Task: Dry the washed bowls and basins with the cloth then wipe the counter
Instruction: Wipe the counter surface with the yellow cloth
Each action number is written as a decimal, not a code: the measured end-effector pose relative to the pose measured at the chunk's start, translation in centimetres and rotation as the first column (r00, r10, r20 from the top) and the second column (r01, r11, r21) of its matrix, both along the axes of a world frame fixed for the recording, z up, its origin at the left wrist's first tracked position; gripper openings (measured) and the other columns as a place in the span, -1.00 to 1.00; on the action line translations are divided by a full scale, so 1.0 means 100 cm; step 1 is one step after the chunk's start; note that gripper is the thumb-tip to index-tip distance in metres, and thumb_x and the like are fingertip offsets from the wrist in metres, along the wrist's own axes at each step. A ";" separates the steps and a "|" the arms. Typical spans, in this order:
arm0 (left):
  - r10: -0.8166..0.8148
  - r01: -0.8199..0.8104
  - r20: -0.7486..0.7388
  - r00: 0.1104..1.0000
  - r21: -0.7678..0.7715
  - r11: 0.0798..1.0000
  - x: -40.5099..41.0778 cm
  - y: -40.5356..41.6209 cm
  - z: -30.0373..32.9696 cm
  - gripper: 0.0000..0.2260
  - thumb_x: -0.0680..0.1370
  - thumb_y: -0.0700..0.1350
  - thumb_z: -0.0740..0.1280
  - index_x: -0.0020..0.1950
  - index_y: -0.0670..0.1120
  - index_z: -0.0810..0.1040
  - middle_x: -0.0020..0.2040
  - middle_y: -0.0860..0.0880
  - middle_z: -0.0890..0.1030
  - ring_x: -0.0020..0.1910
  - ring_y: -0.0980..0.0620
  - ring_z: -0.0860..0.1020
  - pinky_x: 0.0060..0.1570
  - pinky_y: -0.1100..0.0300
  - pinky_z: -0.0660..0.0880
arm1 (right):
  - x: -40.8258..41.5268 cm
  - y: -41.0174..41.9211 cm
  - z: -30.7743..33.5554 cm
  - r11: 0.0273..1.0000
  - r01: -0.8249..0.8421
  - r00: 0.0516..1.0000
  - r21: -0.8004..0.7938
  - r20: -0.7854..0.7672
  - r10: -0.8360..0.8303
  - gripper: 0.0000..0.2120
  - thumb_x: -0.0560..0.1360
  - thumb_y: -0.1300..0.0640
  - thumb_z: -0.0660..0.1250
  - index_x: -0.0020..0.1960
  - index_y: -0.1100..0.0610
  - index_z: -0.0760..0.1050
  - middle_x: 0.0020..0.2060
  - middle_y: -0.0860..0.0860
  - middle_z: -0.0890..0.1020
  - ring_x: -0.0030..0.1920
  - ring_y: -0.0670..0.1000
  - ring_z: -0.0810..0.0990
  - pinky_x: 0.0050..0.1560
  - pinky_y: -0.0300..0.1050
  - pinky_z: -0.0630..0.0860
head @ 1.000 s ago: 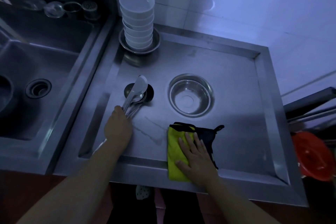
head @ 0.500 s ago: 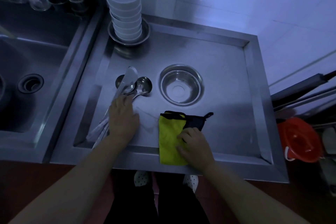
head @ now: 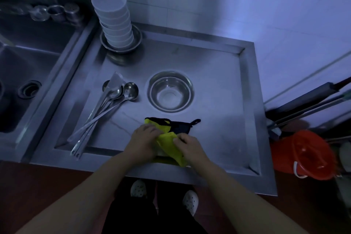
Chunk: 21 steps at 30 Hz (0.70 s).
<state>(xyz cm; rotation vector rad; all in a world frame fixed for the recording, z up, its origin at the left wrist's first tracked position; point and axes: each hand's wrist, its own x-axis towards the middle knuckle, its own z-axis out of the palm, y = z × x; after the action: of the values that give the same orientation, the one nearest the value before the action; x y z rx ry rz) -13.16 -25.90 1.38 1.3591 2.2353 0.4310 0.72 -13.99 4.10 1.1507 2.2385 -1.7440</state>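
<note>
both hands: left hand (head: 142, 141) has let go of the ladles and come across to the cloth (head: 169, 139); right hand (head: 190, 145), flat on it a second ago, now pinches a fold, so both grip it, lower middle of the frame.
meaning: looks like refolding before wiping the counter (head: 218, 89).
ladles: ladles (head: 106, 106) lie loose, left of centre.
cloth look: yellow with a dark edge and loop, bunched, part lifted.
bowls: white bowls (head: 114, 19) stacked upper left; steel basin (head: 171, 92) at centre.
</note>
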 end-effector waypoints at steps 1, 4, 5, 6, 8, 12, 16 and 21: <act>0.067 -0.067 -0.005 0.998 0.024 0.997 0.008 0.010 0.004 -0.57 0.30 -0.09 0.41 0.17 -0.06 0.57 0.17 -0.06 0.57 0.33 -0.14 0.36 0.24 0.02 0.31 | 0.009 0.012 0.009 0.997 0.052 0.998 -0.053 -0.016 -0.053 -0.79 0.60 0.14 0.23 -0.14 0.22 0.52 -0.25 0.11 0.52 -0.21 -0.02 0.45 -0.21 -0.15 0.33; 0.252 -0.249 -0.031 0.967 0.086 0.965 0.025 0.041 0.022 -0.76 0.30 -0.05 0.44 -0.05 -0.01 0.62 -0.01 -0.03 0.64 0.29 -0.09 0.41 0.18 0.07 0.30 | 0.036 0.048 0.031 0.981 0.182 0.980 -0.067 -0.070 -0.187 -0.75 0.60 0.16 0.22 -0.18 0.27 0.49 -0.29 0.13 0.46 -0.23 0.00 0.40 -0.20 -0.13 0.31; 0.267 -0.264 -0.021 0.963 0.099 0.959 0.031 0.051 0.029 -0.82 0.29 -0.05 0.42 -0.13 -0.02 0.62 -0.08 -0.04 0.64 0.21 -0.10 0.46 0.09 0.09 0.31 | 0.046 0.061 0.037 0.974 0.221 0.969 -0.058 -0.100 -0.226 -0.77 0.60 0.18 0.22 -0.17 0.27 0.50 -0.29 0.13 0.45 -0.23 0.01 0.39 -0.20 -0.12 0.31; 0.262 -0.261 0.002 0.965 0.094 0.961 0.034 0.058 0.036 -0.84 0.29 -0.04 0.38 -0.18 -0.03 0.60 -0.14 -0.06 0.63 0.11 -0.12 0.51 -0.01 0.11 0.32 | 0.054 0.073 0.041 0.968 0.247 0.960 -0.047 -0.127 -0.251 -0.79 0.60 0.20 0.23 -0.17 0.26 0.51 -0.29 0.14 0.45 -0.24 0.02 0.39 -0.22 -0.12 0.31; 0.235 -0.242 0.071 0.969 0.119 0.963 0.048 0.076 0.054 -0.84 0.29 -0.04 0.33 -0.19 -0.05 0.60 -0.22 -0.08 0.61 -0.07 -0.13 0.55 -0.15 0.13 0.34 | 0.073 0.101 0.052 0.959 0.284 0.946 0.010 -0.167 -0.279 -0.80 0.59 0.23 0.22 -0.16 0.27 0.52 -0.29 0.13 0.45 -0.23 0.01 0.38 -0.24 -0.11 0.29; 0.209 -0.219 0.064 0.976 0.275 0.936 0.075 0.119 0.092 -0.87 0.44 -0.15 0.34 -0.06 0.00 0.60 -0.22 -0.01 0.57 -0.10 -0.07 0.57 -0.27 0.21 0.28 | 0.107 0.154 0.070 0.918 0.393 0.888 0.046 -0.277 -0.366 -0.77 0.59 0.28 0.20 -0.04 0.46 0.51 -0.23 0.25 0.52 -0.12 0.06 0.44 -0.03 -0.05 0.36; 0.132 -0.115 -0.013 0.991 0.413 0.903 0.103 0.145 0.114 -0.81 0.45 -0.15 0.33 0.02 0.05 0.62 -0.15 0.02 0.64 -0.11 -0.02 0.58 -0.19 0.17 0.39 | 0.144 0.181 0.083 0.911 0.411 0.859 0.044 -0.354 -0.370 -0.82 0.61 0.28 0.18 -0.04 0.22 0.55 -0.14 0.11 0.57 -0.11 -0.05 0.50 -0.01 -0.14 0.39; 0.004 -0.001 -0.013 1.000 0.186 0.983 0.147 0.141 0.070 -0.72 0.49 -0.14 0.35 0.19 -0.02 0.58 0.14 -0.05 0.58 0.14 -0.06 0.52 0.00 0.20 0.36 | 0.198 0.175 0.054 0.965 0.231 0.964 0.124 -0.159 -0.211 -0.80 0.60 0.33 0.17 0.03 0.38 0.55 -0.12 0.26 0.58 -0.06 0.01 0.45 -0.07 -0.14 0.34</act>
<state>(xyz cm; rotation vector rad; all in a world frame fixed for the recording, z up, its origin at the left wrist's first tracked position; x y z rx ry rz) 1.55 -11.79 8.40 1.4556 2.2545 0.6474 20.55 3.51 9.49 1.3953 2.4366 -1.8271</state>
